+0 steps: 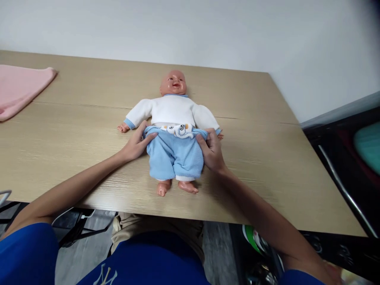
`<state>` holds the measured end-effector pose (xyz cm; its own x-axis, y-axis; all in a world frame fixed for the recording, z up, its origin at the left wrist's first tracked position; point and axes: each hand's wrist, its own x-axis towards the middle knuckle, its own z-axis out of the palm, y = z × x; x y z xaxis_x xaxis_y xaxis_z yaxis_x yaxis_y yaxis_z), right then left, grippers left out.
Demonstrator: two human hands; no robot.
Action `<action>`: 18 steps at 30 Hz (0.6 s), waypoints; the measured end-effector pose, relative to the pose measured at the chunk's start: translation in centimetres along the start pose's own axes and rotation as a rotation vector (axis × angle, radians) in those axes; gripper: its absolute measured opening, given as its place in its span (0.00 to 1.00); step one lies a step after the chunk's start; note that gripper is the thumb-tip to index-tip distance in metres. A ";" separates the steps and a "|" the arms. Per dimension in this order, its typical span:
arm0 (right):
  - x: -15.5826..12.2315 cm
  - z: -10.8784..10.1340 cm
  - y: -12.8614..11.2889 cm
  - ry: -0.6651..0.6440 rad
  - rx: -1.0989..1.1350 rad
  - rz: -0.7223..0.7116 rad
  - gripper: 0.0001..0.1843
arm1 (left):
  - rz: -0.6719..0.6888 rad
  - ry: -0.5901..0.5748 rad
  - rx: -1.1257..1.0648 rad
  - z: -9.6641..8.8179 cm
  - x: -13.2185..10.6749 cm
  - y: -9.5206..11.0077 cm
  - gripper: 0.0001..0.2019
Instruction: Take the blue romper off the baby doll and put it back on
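A baby doll (176,82) lies on its back on the wooden table (89,154), head toward the wall and bare feet toward me. It wears a white top (172,109) with blue cuffs and light blue pants (175,152). My left hand (139,144) grips the waistband at the left hip, thumb on the outside. At the right hip my right hand (212,152) pinches the other side of the waistband. Between my hands the waistband is stretched wide, and a white printed patch with cartoon eyes shows at its middle. Some fingertips are hidden behind the cloth.
A folded pink cloth (23,87) lies at the table's far left. A white wall (184,31) rises behind the table. To the right stands a black framed object with a teal item (368,144) in it. Below the front edge, several items sit at the lower right.
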<state>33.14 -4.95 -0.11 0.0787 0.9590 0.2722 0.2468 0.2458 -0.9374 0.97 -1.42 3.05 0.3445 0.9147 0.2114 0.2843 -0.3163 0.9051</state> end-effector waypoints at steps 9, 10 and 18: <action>3.1 2.0 1.5 0.086 -0.099 -0.053 0.26 | -0.089 0.124 -0.050 1.6 2.0 -1.3 0.25; 2.7 1.6 1.8 0.089 -0.127 -0.056 0.26 | -0.076 0.145 -0.020 1.5 1.6 -1.6 0.24; 2.5 1.7 3.7 0.050 0.094 0.118 0.31 | -0.085 0.219 -0.018 1.5 1.1 -2.2 0.28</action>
<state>32.63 -1.42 -3.27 0.1507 0.9744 0.1669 0.1413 0.1459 -0.9792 2.10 -0.09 0.78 0.1169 0.9713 0.2072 0.2873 -0.2328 0.9291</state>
